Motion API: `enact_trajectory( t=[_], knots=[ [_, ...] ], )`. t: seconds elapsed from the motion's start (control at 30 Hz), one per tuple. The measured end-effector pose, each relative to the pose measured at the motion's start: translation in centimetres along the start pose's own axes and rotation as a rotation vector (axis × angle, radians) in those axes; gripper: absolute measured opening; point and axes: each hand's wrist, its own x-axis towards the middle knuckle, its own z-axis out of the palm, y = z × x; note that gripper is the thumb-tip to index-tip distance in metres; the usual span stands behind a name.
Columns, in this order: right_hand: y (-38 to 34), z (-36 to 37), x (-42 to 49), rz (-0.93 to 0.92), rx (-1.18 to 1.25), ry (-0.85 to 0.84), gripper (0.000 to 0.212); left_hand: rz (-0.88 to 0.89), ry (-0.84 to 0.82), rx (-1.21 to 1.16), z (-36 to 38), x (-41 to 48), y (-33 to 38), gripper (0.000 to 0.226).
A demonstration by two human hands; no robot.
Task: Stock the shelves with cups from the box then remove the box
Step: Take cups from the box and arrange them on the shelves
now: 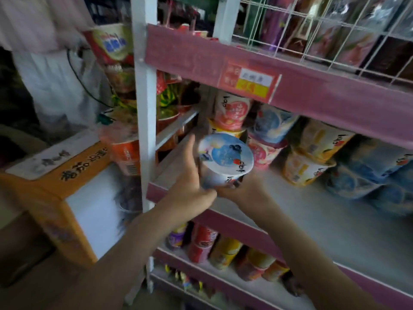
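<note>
Middle shelf (290,198): stacked cups (306,166) along the back edge. Orange box (73,198) left of the shelf post. Blue-lidded cup (223,162) tilted, above the shelf's front-left corner. Left hand (190,182) fingers wrap its side, right hand (241,191) grips its base.

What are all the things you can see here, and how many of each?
held cup: one, blue and white, in front of the middle shelf
pink cups: at least two, middle shelf, left
yellow cups: several, middle shelf, centre
blue cups: several, middle shelf, centre and right
lower cups: several, red, yellow and purple, shelf below
shelf unit: one, pink edges, white posts
price tag: one, red, yellow and white, upper shelf edge
wire grid: one, white, top right
orange box: one, orange and white, left of shelves
left hand: one, holds cup's side
right hand: one, holds cup's base
</note>
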Motion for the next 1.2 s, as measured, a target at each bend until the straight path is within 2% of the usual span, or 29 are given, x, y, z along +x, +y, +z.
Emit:
enact_trajectory(
  t=[0.03,0.1,0.17,0.2,0.33,0.43,0.47,0.57,0.67,0.83,0.93,1.0,1.07,1.2],
  knots=[
    [0.4,0.8,0.5,0.016,-0.078,0.009,0.059,-0.05,0.062,-0.179,-0.1,0.5,-0.5,0.096],
    [1.1,2.4,0.9,0.049,-0.184,0.079,0.067,-0.108,0.164,-0.404,0.0,1.6,-1.1,0.059],
    [1.4,2.9,1.1,0.091,-0.275,0.134,0.071,-0.19,0.192,-0.356,0.0,2.3,-0.8,0.025],
    [1.3,3.0,1.2,0.115,-0.318,0.137,0.069,-0.209,0.193,-0.278,0.0,2.5,-0.5,0.018],
    [0.1,2.7,0.8,0.21,-0.462,0.064,0.069,-0.2,0.256,-0.162,-0.7,2.5,0.5,0.037],
    [-1.5,3.2,-2.3,0.262,-0.458,0.092,0.07,-0.123,0.374,-0.095,-0.3,-0.9,1.3,0.054],
    [-1.8,3.6,-4.1,0.245,-0.451,0.128,0.068,-0.047,0.434,-0.038,-0.1,-2.9,1.3,0.054],
    [-1.7,5.6,-10.4,-0.017,-0.447,0.212,0.061,0.103,0.51,0.121,0.5,-10.9,-1.1,0.038],
    [2.3,9.2,-17.4,-0.014,-0.415,0.052,0.058,-0.043,0.418,0.264,1.4,-20.5,-7.1,0.031],
    [13.2,15.0,-27.7,0.451,-0.341,-0.354,0.064,-0.568,0.063,0.454,5.4,-34.3,-19.8,0.048],
    [19.7,17.2,-32.7,0.576,-0.398,-0.537,0.066,-0.867,-0.158,0.492,8.6,-39.3,-24.7,0.056],
    [24.0,18.2,-35.8,0.675,-0.399,-0.631,0.067,-1.005,-0.27,0.485,11.1,-41.8,-27.5,0.059],
    [28.2,18.8,-38.8,0.719,-0.448,-0.708,0.07,-1.07,-0.358,0.486,14.0,-43.5,-29.9,0.061],
    [35.2,19.0,-44.6,0.817,-0.468,-0.724,0.086,-1.215,-0.472,0.498,19.7,-46.2,-34.0,0.092]
  ],
)
